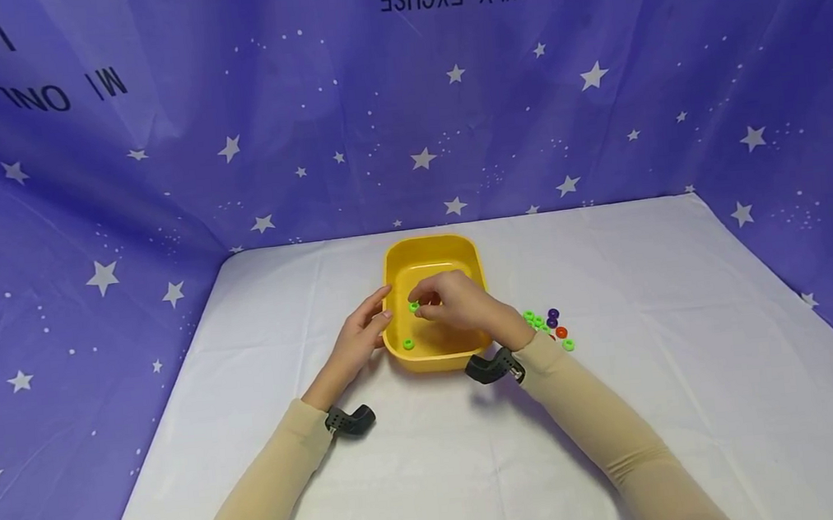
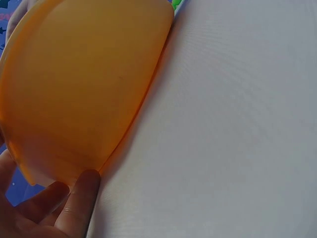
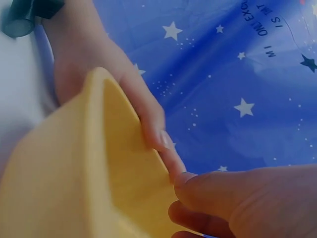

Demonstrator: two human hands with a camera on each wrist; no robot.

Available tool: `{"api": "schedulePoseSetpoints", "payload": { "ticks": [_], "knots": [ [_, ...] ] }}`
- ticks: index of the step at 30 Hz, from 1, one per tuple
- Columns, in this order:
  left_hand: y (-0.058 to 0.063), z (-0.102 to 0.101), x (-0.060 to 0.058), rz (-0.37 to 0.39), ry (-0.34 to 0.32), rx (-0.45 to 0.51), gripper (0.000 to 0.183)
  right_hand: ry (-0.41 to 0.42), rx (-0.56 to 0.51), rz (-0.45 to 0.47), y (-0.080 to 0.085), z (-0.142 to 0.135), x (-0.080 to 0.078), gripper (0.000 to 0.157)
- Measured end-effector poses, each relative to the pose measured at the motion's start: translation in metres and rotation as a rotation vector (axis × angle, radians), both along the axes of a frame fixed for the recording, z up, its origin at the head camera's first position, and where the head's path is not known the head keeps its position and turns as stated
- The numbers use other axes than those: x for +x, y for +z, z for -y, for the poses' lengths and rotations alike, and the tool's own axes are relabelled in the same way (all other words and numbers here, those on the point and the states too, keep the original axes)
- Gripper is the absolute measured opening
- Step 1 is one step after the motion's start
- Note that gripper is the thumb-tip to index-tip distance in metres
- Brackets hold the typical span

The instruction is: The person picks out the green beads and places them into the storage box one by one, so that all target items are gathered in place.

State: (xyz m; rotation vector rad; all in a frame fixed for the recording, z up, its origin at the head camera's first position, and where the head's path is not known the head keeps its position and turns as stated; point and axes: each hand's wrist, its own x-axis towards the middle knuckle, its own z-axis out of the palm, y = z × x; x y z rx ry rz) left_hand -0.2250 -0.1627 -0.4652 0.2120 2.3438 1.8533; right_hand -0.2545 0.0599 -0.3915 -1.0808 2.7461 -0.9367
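Note:
The yellow basin (image 1: 440,363) stands upright on the white cloth. My left hand (image 1: 359,335) holds its left side, thumb at the rim; in the left wrist view the left fingertips (image 2: 89,181) touch the outer wall. Over the basin's inside, my right hand (image 1: 457,299) pinches a green bead (image 1: 414,306) between thumb and fingers. Another green bead (image 1: 409,344) lies on the basin floor, near the front left. In the right wrist view, the right hand (image 3: 247,198) appears beyond the basin wall (image 3: 94,148), and its bead is hidden.
Right of the basin lies a loose group of small beads: several green (image 1: 537,321), purple (image 1: 553,314) and red (image 1: 561,332), partly hidden behind the right wrist. A purple star-patterned curtain (image 1: 344,117) hangs behind the table. Each wrist wears a black camera mount (image 1: 352,421).

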Motion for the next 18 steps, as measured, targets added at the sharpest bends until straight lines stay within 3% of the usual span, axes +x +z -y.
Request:
{"api": "schedulePoseSetpoints", "payload": {
  "ticks": [18],
  "knots": [
    [0.002,-0.001,0.002,0.013,0.015,-0.015,0.052,0.018,0.062,0.051,-0.019,0.015,0.004,0.018]
  ]
}}
